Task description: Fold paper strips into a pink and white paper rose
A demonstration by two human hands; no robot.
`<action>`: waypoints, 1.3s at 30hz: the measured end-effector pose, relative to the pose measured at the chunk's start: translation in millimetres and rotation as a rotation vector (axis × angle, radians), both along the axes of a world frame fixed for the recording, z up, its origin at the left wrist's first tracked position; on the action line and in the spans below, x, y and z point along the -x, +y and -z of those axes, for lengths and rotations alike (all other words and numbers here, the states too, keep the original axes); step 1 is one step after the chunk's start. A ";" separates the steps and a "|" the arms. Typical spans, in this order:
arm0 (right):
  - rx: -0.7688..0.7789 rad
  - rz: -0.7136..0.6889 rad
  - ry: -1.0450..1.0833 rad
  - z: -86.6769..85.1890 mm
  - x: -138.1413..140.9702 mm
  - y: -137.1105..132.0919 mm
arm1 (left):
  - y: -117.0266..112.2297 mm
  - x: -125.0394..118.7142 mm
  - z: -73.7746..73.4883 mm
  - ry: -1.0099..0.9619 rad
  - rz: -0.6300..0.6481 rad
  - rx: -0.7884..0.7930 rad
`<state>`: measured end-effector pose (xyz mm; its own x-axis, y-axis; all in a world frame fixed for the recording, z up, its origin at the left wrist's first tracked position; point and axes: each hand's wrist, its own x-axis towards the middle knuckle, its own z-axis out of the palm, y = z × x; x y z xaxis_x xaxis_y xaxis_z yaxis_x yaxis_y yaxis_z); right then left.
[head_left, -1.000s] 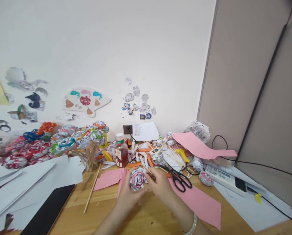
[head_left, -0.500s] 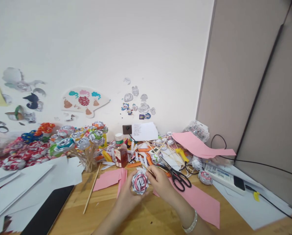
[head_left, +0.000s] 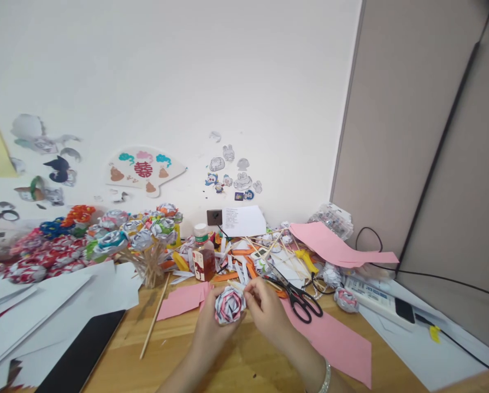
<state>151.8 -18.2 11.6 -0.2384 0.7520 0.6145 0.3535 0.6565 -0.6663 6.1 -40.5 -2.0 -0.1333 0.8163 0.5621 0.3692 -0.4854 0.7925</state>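
Note:
A rolled paper rose (head_left: 229, 304) in white, red and grey is held low over the wooden table (head_left: 244, 363), near the middle. My left hand (head_left: 209, 330) cups it from below and behind, fingers closed round its base. My right hand (head_left: 265, 310) pinches the rose's right edge between thumb and fingertips. A pale bracelet (head_left: 324, 377) sits on my right wrist. Pink paper sheets (head_left: 330, 341) lie under and beside my hands.
Black scissors (head_left: 297, 297) lie just right of my hands. A small brown bottle (head_left: 204, 257) and several finished paper roses on sticks (head_left: 146, 240) stand behind. Paper scraps and skewers (head_left: 264, 256) litter the back. A dark tablet (head_left: 82, 352) and white sheets (head_left: 43, 305) lie left; a remote (head_left: 377, 300) and cables right.
The rose has been turned slightly in my hands, and my right fingers have shifted along its right edge. Both hands stay at the same spot.

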 end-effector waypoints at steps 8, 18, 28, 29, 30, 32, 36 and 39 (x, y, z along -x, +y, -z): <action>-0.057 0.024 -0.069 -9.9 -1.6 -5.3 | 0.6 -1.6 4.6 0.000 -0.015 0.018; -0.120 0.048 -0.121 -6.2 -1.4 -4.0 | 1.1 -1.3 8.5 0.041 0.014 0.037; -0.166 0.081 -0.206 -0.4 -0.5 -2.2 | 0.1 -2.8 6.6 0.025 -0.015 0.038; -0.147 0.068 -0.187 -0.7 -0.2 -2.5 | -0.1 -3.1 6.3 0.023 -0.020 0.029; -0.129 0.060 -0.174 -0.8 0.2 -2.9 | -0.1 -3.1 6.2 0.024 -0.020 0.021; -0.103 0.058 -0.155 -0.5 1.4 -3.8 | 0.4 -2.5 6.2 0.032 -0.009 0.006; -0.041 0.054 -0.074 0.0 4.5 -6.4 | 1.8 -0.4 6.6 0.045 0.014 -0.017; 0.060 -0.002 0.028 -1.2 6.1 -6.7 | 1.7 -0.3 6.8 0.031 0.016 -0.017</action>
<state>145.8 -24.9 12.9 -0.2234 0.7875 0.5744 0.3327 0.6155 -0.7144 6.4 -38.8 -8.8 -0.1023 0.8085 0.5795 0.3857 -0.5047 0.7723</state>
